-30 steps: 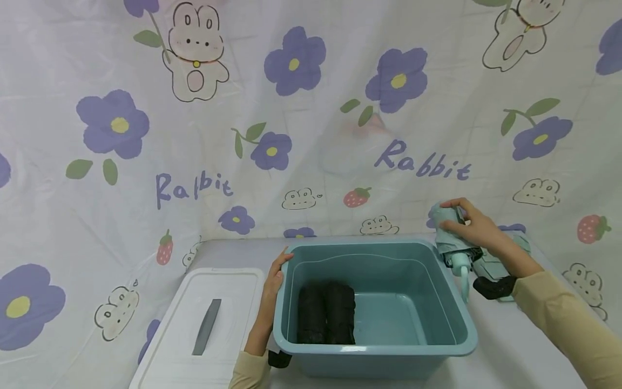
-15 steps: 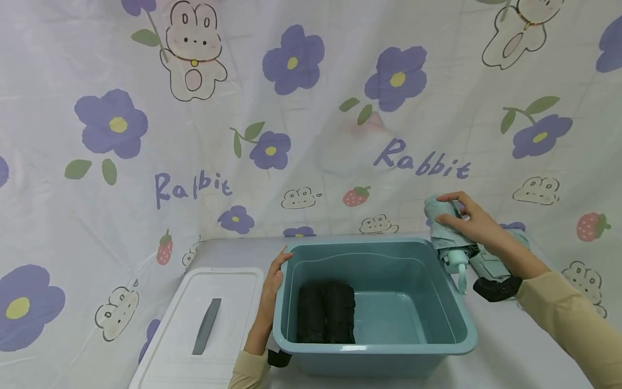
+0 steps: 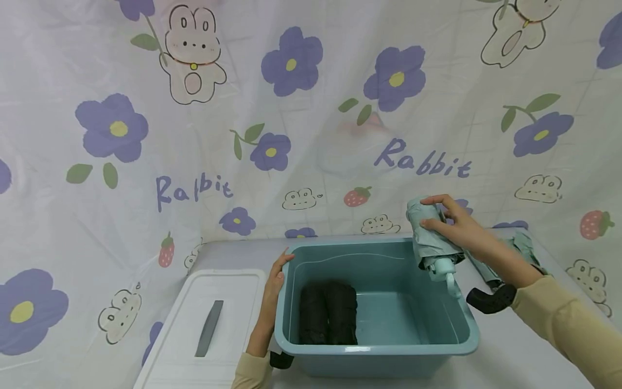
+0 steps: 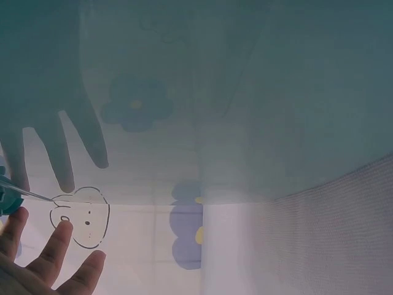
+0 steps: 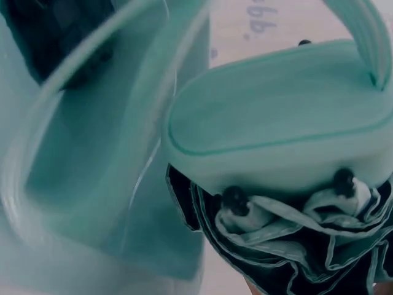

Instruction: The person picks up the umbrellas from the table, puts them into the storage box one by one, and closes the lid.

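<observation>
Head view — right hand (image 3: 460, 227), fingers curled, grips umbrella (image 3: 428, 236).

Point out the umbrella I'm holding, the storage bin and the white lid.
Folded umbrella (image 3: 430, 241): head view, on its canopy fabric.
Storage bin (image 3: 369, 366): head view, on its front wall.
White lid (image 3: 231, 319): head view, on its flat top.

The person, bare in the left hand (image 3: 273, 276) and right hand (image 3: 459, 226), wears plain beige long sleeves: the left sleeve (image 3: 251, 370) and the right sleeve (image 3: 566, 327), lightly creased. A curved black attachment (image 3: 492, 300) juts out by the right cuff.
</observation>
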A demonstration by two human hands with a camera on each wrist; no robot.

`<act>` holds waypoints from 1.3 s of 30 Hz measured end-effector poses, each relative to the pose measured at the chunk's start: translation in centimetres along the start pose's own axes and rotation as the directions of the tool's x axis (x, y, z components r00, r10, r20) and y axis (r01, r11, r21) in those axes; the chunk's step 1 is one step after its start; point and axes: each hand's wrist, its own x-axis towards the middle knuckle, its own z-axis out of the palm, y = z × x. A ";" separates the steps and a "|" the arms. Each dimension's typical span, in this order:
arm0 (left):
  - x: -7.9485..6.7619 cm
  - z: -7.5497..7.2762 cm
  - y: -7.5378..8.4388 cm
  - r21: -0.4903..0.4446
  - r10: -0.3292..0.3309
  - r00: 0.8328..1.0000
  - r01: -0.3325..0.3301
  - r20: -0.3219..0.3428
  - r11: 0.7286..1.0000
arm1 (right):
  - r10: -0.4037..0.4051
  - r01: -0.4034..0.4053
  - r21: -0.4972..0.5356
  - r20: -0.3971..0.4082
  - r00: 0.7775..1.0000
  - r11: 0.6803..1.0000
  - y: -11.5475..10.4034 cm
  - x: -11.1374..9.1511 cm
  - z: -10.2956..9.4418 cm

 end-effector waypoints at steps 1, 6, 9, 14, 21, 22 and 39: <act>0.0 0.0 -0.1 -0.002 0.002 1.000 -0.002 -0.002 1.000 | -0.007 0.007 0.006 0.001 1.000 1.000 -0.1 0.0 0.2; -0.1 -0.1 -1.5 0.006 0.015 1.000 -0.015 -0.018 1.000 | -0.016 0.016 0.004 0.020 1.000 1.000 -0.5 -0.3 1.1; -0.1 -0.1 -2.4 0.018 0.017 0.999 -0.016 -0.028 1.000 | -0.006 0.006 -0.002 0.039 0.999 1.000 -0.6 -0.4 1.7; -0.2 -0.1 -2.9 0.006 0.014 0.999 -0.014 -0.033 1.000 | -0.009 0.010 -0.011 0.057 0.998 1.000 -0.9 -0.6 2.4; -0.3 -0.2 -3.2 0.006 0.003 1.000 -0.003 -0.030 1.000 | -0.003 0.001 0.025 0.085 0.996 1.000 -1.3 -0.8 3.5; -0.2 -0.2 -2.8 0.002 -0.004 1.000 0.004 -0.027 1.000 | -0.003 0.000 0.032 0.090 0.996 0.999 -1.4 -0.9 3.7; -0.1 -0.1 0.1 -0.007 -0.016 1.000 0.016 -0.003 1.000 | -0.031 0.022 0.065 0.145 0.989 0.998 -1.3 -1.3 6.4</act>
